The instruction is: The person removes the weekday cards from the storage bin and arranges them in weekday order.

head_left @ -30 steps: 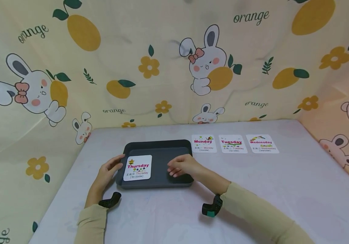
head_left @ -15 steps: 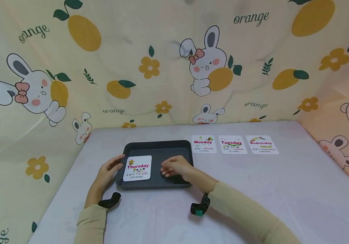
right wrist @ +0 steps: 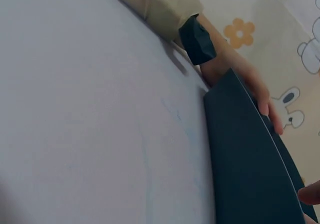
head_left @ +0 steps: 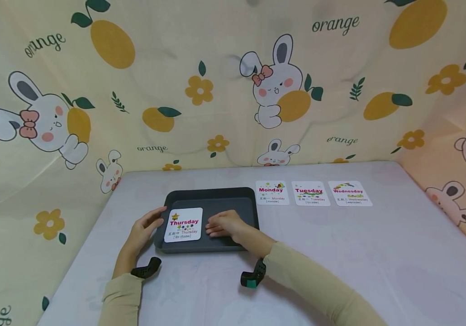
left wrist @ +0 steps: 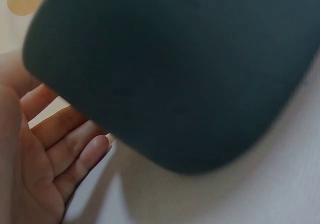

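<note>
My left hand rests at the left side of the dark grey tray. In the right wrist view, two of its fingertips lie over the tray's rim. Its other fingers are loosely bent beside the tray wall in the left wrist view. A white card printed "Thursday" lies flat in the left part of the tray. My right hand hovers over the tray's middle, palm facing left, fingertips just right of that card. Nothing shows between its fingers, though the palm side is partly hidden.
Three more cards lie in a row on the white table right of the tray: Monday, Tuesday and Wednesday. A patterned cloth with rabbits and oranges hangs behind. Black bands sit on both wrists.
My right hand has moved left across the tray, closer to the Thursday card. My left hand, the tray and the cards have stayed where they were.
</note>
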`<state>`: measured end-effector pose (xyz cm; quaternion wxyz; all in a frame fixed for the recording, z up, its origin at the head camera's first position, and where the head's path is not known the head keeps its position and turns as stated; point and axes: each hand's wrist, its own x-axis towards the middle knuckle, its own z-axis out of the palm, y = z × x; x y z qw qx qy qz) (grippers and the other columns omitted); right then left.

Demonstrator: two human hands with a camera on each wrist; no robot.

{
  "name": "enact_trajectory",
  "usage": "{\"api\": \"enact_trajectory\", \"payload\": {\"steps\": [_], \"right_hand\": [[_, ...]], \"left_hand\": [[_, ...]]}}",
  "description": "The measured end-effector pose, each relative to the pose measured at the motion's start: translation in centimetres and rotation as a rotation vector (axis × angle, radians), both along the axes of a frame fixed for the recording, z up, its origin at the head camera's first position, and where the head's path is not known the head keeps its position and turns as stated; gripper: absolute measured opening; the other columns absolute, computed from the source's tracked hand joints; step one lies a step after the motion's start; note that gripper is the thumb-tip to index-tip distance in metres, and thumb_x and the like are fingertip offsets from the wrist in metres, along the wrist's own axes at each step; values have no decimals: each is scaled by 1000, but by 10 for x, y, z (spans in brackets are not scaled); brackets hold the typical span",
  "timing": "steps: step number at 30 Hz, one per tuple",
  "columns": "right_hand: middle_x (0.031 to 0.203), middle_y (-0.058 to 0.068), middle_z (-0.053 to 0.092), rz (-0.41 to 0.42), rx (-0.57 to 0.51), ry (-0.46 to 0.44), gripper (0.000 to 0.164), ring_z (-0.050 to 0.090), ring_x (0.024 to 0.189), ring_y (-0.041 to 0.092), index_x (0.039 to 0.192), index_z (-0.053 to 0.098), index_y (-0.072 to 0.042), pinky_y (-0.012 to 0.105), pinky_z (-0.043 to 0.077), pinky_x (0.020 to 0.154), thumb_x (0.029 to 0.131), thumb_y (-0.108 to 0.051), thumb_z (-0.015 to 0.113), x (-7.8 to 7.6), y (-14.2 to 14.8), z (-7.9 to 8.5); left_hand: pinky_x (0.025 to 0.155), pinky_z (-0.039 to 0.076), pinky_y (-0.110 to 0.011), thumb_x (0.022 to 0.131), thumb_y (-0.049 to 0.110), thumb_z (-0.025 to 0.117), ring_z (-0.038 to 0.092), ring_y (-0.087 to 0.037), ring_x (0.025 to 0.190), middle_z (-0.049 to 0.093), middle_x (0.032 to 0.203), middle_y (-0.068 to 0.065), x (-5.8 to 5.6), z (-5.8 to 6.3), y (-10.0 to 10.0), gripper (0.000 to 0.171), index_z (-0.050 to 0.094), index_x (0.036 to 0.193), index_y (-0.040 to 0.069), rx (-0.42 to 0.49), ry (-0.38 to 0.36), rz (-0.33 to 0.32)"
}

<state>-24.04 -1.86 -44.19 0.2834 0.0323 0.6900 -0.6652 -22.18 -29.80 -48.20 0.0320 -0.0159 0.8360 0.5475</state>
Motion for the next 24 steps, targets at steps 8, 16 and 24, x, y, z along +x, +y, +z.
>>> {"api": "enact_trajectory", "payload": {"steps": [8, 16, 24], "right_hand": [[106, 22, 73, -39, 11, -27, 25, 72, 74, 13, 114, 64, 7, 27, 62, 73, 93, -6, 58, -2, -10, -1], [105, 23, 73, -82, -5, -50, 26, 69, 64, 9, 114, 63, 9, 23, 61, 66, 91, -3, 58, -1, -18, 1], [86, 14, 75, -134, 7, -53, 25, 64, 57, 7, 109, 65, 9, 18, 58, 58, 86, 0, 62, -1, -28, -1]], "left_hand": [[121, 28, -49, 99, 27, 53, 34, -29, 145, 39, 155, -10, 0, -1, 0, 48, 44, 144, 12, 11, -2, 0], [120, 29, -48, 99, 28, 53, 35, -27, 145, 39, 155, -9, 0, -1, 0, 48, 44, 144, 12, 6, 3, -2], [121, 27, -49, 99, 27, 52, 32, -28, 146, 38, 156, -9, 1, 1, 1, 47, 44, 144, 14, 13, -4, -1]]}}
